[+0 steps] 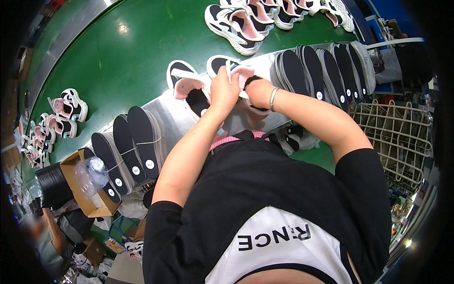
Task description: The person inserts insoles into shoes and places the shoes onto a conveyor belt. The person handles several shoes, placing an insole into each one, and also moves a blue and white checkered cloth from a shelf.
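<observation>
My left hand (223, 89) and my right hand (257, 90) both grip a pink, white and black sneaker (236, 71) lying on a metal shelf (165, 113) in front of me. My right wrist wears a silver bracelet (273, 98). A second matching sneaker (187, 85) lies just left of my left hand, its opening facing up. Bundles of black insoles (127, 146) stand on edge at the left of the shelf, and another row of black insoles (321, 68) stands at the right.
Beyond the shelf runs a green conveyor belt (132, 52) carrying finished sneakers at the top (246, 21) and the far left (64, 111). A cardboard box (85, 189) with plastic sits lower left. A wire basket (397, 132) stands right. Another person (52, 236) works at lower left.
</observation>
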{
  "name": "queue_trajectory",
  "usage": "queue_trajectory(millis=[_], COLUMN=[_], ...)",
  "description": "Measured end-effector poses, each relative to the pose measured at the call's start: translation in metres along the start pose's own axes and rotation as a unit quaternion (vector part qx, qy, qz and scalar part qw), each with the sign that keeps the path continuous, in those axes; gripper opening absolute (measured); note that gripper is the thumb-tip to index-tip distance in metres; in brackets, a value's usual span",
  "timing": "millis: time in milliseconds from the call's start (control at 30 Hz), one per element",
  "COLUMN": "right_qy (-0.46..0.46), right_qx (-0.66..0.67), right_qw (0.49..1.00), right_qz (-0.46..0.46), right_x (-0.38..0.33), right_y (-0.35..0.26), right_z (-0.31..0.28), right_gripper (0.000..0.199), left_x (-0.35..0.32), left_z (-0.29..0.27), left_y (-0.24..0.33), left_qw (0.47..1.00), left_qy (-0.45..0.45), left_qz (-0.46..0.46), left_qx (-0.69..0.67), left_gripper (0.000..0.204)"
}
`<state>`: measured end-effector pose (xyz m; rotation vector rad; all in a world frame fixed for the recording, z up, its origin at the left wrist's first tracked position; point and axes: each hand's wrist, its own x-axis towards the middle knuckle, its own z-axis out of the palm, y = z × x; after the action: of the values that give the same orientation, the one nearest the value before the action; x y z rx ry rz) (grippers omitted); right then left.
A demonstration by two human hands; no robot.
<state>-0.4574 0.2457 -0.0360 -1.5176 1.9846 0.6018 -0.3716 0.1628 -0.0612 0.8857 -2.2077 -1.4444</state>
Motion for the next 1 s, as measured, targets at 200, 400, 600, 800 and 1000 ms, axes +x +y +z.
queue_trajectory(millis=[200,400,600,800,1000], right_qy=[0.018,-0.057,-0.077,-0.066,0.385], right_qx=[-0.048,0.04,0.06,0.113,0.055], right_qw=[0.999,0.997,0.995,0.99,0.921], right_qz=[0.006,-0.016,-0.031,-0.046,-0.036], right_x=[-0.007,-0.045,-0.038,-0.042,-0.031], right_y=[0.004,0.002,0.016,0.017,0.017], right_z=[-0.001,-0.02,0.017,0.0,-0.019], right_gripper=[0.013,0.017,0.027,0.024,0.022], left_x=[0.0,0.0,0.001,0.009,0.017], left_z=[0.005,0.005,0.009,0.008,0.01], left_y=[0.001,-0.004,-0.004,-0.01,-0.011], left_qw=[0.999,1.0,0.999,0.966,0.898], left_qy=[0.014,0.012,0.017,-0.081,-0.117], left_qz=[0.044,0.022,0.042,-0.115,-0.201], left_qx=[0.015,0.013,0.006,-0.219,-0.373], left_gripper=[0.021,0.021,0.023,0.03,0.031])
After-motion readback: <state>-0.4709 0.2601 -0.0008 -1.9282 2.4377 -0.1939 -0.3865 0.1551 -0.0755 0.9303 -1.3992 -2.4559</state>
